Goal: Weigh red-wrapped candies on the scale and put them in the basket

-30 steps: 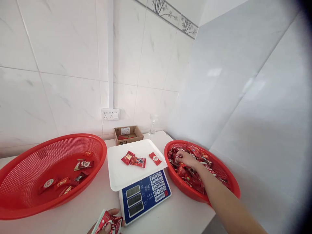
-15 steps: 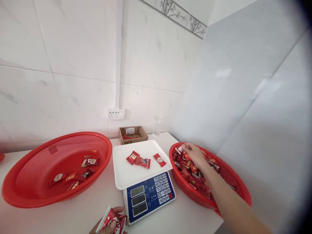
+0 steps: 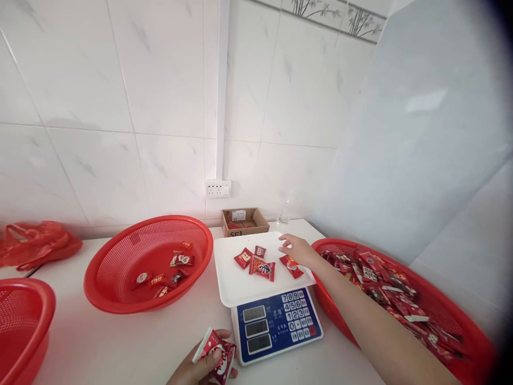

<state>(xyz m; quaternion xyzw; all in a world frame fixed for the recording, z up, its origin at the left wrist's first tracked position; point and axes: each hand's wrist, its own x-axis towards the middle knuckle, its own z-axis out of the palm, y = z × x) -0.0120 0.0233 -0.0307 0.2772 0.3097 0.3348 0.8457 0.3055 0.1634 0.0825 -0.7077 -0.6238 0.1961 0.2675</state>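
White tiled corner, white counter (image 3: 120, 342) | right hand (image 3: 296, 250) spread open over white scale tray (image 3: 240, 286) beside red sweet packets (image 3: 262, 264) | left hand (image 3: 200, 369) gripped around red-white packets (image 3: 214, 355) | risk: tray nudged, reading upset

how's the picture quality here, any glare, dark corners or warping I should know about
Head view: even, soft lighting, faint shadows under the white scale tray. A pale glare patch sits on the glossy right wall panel. The right edge darkens into a black vignette, and wide-angle warping bends the tile lines. The right hand over the tray looks slightly soft; the left hand, holding a red-and-white packet, is cut by the bottom edge.
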